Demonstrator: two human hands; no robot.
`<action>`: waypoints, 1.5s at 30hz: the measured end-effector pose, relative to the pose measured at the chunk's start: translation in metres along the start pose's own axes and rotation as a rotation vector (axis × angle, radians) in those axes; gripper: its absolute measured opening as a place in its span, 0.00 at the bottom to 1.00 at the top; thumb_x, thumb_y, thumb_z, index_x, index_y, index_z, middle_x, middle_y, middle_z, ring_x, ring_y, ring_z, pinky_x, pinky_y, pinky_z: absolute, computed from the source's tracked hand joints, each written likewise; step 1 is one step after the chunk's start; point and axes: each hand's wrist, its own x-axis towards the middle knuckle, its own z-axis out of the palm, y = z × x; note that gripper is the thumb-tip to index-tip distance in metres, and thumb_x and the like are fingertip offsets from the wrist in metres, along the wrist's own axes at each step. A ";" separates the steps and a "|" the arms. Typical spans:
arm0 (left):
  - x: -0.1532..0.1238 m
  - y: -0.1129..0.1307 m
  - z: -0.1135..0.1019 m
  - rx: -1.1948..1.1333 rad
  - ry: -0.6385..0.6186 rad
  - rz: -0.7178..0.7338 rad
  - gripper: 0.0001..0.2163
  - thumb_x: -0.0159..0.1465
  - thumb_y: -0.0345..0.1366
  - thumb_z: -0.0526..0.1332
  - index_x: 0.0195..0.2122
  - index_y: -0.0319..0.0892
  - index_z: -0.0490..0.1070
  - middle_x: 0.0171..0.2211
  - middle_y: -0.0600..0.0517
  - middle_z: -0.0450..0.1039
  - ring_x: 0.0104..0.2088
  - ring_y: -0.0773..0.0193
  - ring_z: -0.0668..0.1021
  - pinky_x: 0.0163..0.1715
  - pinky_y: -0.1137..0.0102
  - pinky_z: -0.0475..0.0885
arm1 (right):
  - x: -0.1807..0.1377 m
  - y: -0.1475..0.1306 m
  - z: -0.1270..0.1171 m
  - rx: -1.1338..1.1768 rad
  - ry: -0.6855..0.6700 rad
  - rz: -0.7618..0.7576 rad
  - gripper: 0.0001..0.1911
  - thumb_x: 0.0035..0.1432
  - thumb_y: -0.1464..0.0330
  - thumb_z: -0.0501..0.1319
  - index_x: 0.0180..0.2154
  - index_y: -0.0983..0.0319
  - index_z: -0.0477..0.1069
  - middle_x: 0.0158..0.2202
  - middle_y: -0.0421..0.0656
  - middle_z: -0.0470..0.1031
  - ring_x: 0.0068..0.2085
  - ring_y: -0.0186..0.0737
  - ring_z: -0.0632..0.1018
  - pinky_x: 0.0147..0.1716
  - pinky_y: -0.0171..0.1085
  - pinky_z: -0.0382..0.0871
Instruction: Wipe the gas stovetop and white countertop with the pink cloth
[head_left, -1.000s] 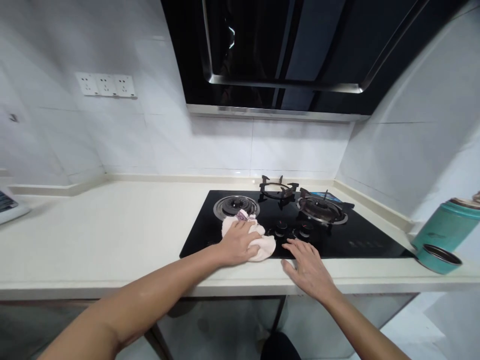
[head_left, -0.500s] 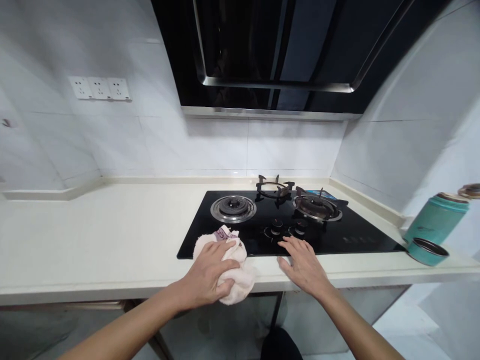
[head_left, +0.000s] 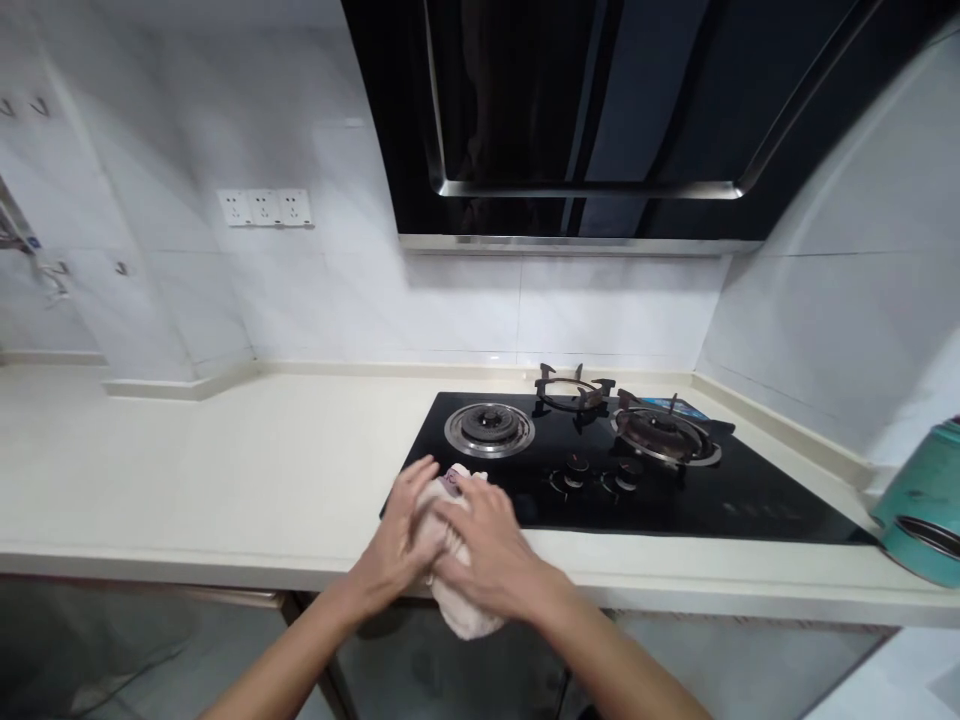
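Note:
A pale cloth (head_left: 466, 612) with a purple-printed corner is bunched at the front edge of the black gas stove (head_left: 540, 500), partly hanging over the counter lip. My left hand (head_left: 401, 540) grips it from the left side. From the right, my right hand (head_left: 484, 540) is closed over the same cloth, its fingers lying on top. Between them the two hands hide most of the cloth. Just beyond the fingertips lies the left burner (head_left: 490, 430), bare of any pan support.
A loose pan support (head_left: 574, 392) stands at the stove's back, beside the right burner (head_left: 666, 435). Two knobs (head_left: 576, 470) rise near the front. The range hood (head_left: 585, 110) overhangs the stove. A teal container (head_left: 926, 490) sits at the right end of the cream counter (head_left: 300, 460).
My right hand has moved left from beside the knobs onto the cloth, joining my left hand. The view has swung left, so the stove appears further right.

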 end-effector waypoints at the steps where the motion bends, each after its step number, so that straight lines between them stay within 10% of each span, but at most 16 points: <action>1: 0.000 -0.007 -0.007 0.040 0.072 -0.047 0.28 0.75 0.48 0.53 0.74 0.53 0.53 0.73 0.43 0.56 0.73 0.49 0.62 0.70 0.50 0.63 | 0.015 -0.012 0.006 0.027 -0.055 -0.011 0.32 0.67 0.49 0.62 0.68 0.50 0.63 0.77 0.50 0.48 0.76 0.60 0.46 0.72 0.66 0.43; 4: -0.001 -0.036 -0.027 0.198 0.174 -0.197 0.22 0.76 0.49 0.49 0.67 0.50 0.66 0.65 0.43 0.68 0.67 0.50 0.69 0.70 0.48 0.63 | 0.055 -0.026 0.019 0.034 -0.122 0.024 0.34 0.66 0.45 0.61 0.68 0.50 0.63 0.75 0.53 0.52 0.75 0.66 0.48 0.70 0.70 0.41; 12: -0.011 -0.076 -0.031 0.459 -0.097 -0.545 0.25 0.71 0.53 0.48 0.58 0.51 0.77 0.61 0.43 0.75 0.65 0.45 0.72 0.62 0.43 0.67 | 0.076 0.005 0.008 -0.044 -0.112 0.092 0.28 0.64 0.49 0.62 0.61 0.51 0.70 0.66 0.47 0.69 0.66 0.57 0.65 0.64 0.59 0.54; 30: -0.011 -0.070 -0.028 0.559 -0.154 -0.448 0.24 0.68 0.56 0.52 0.58 0.51 0.75 0.58 0.44 0.78 0.62 0.44 0.75 0.58 0.48 0.70 | -0.151 0.166 -0.110 -0.398 0.282 0.550 0.23 0.68 0.57 0.51 0.57 0.55 0.74 0.60 0.47 0.76 0.60 0.53 0.74 0.58 0.53 0.63; 45: -0.005 -0.060 -0.027 0.521 -0.192 -0.527 0.24 0.68 0.53 0.54 0.59 0.50 0.75 0.61 0.43 0.76 0.64 0.44 0.73 0.61 0.45 0.65 | -0.076 0.227 -0.149 -0.502 0.112 0.801 0.25 0.72 0.59 0.49 0.62 0.52 0.74 0.62 0.46 0.76 0.62 0.56 0.73 0.58 0.53 0.66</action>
